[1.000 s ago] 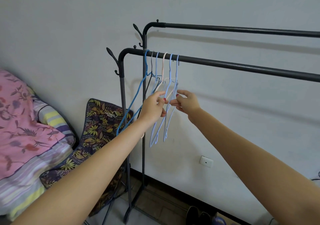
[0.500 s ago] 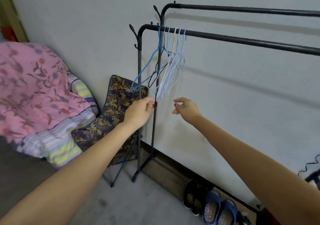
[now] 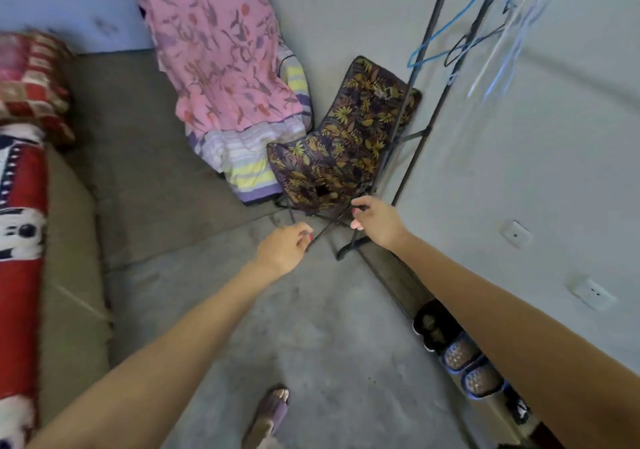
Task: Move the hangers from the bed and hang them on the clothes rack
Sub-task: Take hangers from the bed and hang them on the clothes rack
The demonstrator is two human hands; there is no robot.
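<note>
Hanging up right on the rack (image 3: 437,38), hangers (image 3: 446,34) well above both hands; left hand (image 3: 284,248) nearer the bed (image 3: 145,157), right hand (image 3: 377,221) beside it, fingers loosely curled, empty

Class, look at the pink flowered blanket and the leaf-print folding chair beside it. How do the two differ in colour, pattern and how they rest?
The blanket is pink with purple and red flowers; the chair is dark with yellow leaves. The blanket is draped loosely over striped bedding; the chair's fabric is stretched on a thin black frame standing on the floor. The blanket lies nearer the bed; the chair is next to the clothes rack. Both are patterned fabric against the wall.
</note>
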